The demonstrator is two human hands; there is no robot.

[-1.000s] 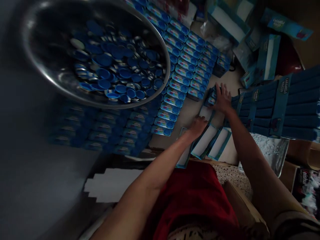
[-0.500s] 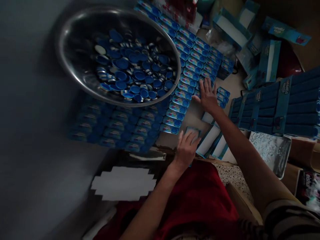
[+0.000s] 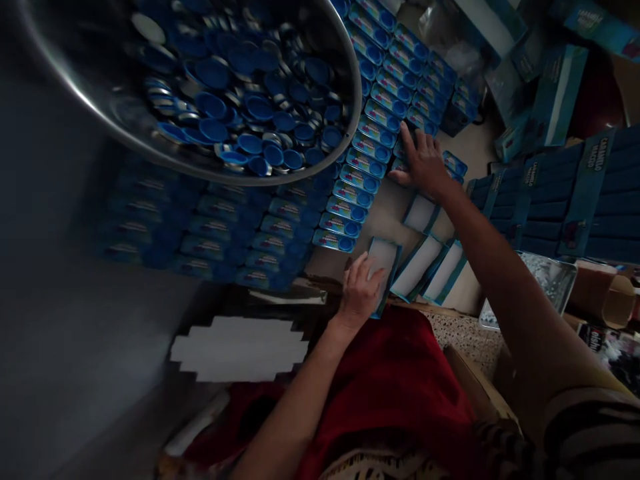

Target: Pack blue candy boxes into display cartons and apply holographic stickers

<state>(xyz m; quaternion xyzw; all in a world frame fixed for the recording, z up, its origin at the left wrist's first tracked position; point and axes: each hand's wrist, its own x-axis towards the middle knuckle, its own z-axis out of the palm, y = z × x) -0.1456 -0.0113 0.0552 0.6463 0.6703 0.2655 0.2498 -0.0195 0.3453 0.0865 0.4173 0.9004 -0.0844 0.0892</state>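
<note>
My left hand (image 3: 361, 290) rests at the left edge of an open blue carton (image 3: 384, 267) with a white inside. Its fingers are apart and lie partly over the carton. Farther up the table, my right hand (image 3: 425, 163) is spread over small blue packs (image 3: 400, 148), thumb and index finger wide apart. Rows of similar blue packs (image 3: 367, 160), each with a round blue end, lie just left of it. Two more open cartons, one a blue-edged carton (image 3: 420, 267), lie beside the one at my left hand.
A large steel bowl (image 3: 345, 143) of blue round lids (image 3: 260, 107) stands at upper left. Long blue boxes (image 3: 590, 193) are stacked at right, above a metal tray (image 3: 545, 273). A stepped-edge white sheet (image 3: 240, 349) lies below the table edge. Other blue cartons (image 3: 560, 93) lie at upper right.
The view has shifted, bringing the bowl closer. My left hand has slid left on the carton, uncovering more of its white inside. My right hand stays over the packs, its fingers spread differently.
</note>
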